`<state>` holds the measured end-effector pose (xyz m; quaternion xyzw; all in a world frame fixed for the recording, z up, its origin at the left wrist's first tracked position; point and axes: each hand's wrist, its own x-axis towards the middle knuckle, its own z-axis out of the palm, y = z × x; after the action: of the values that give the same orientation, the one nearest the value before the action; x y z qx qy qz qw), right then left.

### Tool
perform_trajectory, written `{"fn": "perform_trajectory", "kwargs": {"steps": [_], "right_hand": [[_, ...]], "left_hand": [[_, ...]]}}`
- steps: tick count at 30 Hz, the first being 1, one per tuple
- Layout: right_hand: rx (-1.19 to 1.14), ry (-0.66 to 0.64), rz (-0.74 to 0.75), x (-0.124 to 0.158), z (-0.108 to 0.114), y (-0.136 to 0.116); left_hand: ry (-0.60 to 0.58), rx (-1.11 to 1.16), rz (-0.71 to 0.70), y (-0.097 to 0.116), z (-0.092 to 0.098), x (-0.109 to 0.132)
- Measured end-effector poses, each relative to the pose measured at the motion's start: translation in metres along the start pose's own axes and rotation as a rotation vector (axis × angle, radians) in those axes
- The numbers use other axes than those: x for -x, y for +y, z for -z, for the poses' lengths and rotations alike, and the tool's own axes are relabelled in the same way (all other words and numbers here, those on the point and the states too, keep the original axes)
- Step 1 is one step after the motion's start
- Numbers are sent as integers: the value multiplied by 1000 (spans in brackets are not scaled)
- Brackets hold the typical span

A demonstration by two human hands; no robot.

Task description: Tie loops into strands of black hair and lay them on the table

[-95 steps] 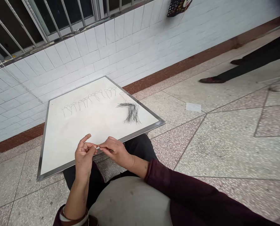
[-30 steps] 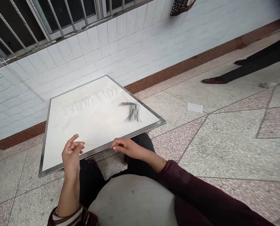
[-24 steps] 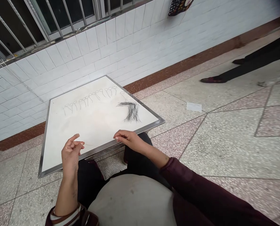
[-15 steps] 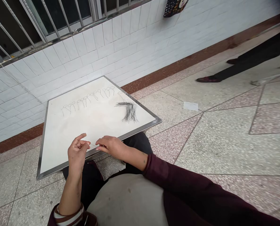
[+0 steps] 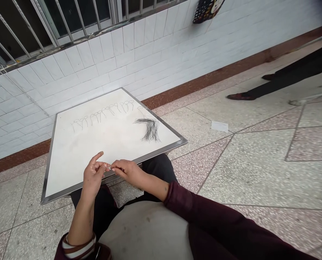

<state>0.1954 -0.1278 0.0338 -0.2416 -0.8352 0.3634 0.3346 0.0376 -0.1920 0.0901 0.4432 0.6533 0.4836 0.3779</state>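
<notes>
Over the near edge of a white metal-rimmed table [image 5: 95, 144], my left hand [image 5: 93, 177] pinches with thumb and a finger, its index finger raised. My right hand [image 5: 129, 172] is also pinched, its fingertips almost meeting the left ones. Between them is a thin dark wire, now mostly hidden by the fingers. A loose bundle of straight black wires [image 5: 150, 130] lies at the table's right side. Farther back, several wires with looped ends [image 5: 103, 112] lie side by side in a row.
A tiled wall [image 5: 95, 61] with a barred window [image 5: 76, 18] stands behind the table. A patterned bag [image 5: 208, 11] hangs on it. On the terrazzo floor is a white paper [image 5: 219, 126]; another person's legs [image 5: 285, 81] show at the right.
My hands have come closer together, the left moving rightward, and the short strand visible between them is now mostly covered. The view has shifted slightly.
</notes>
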Motion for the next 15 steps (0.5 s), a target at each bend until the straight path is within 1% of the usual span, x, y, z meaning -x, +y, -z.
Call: {"fn": "perform_trajectory", "kwargs": {"steps": [2, 4, 9, 15], "right_hand": [[-55, 6, -65, 1, 1, -1], [-111, 8, -97, 2, 2, -2], [-256, 63, -70, -1, 4, -8], [-207, 101, -49, -1, 4, -8]], "left_hand": [[-32, -17, 13, 1, 3, 1], [-41, -30, 5, 2, 5, 3], [-92, -29, -8, 4, 1, 4], [-101, -63, -39, 3, -7, 8]]}}
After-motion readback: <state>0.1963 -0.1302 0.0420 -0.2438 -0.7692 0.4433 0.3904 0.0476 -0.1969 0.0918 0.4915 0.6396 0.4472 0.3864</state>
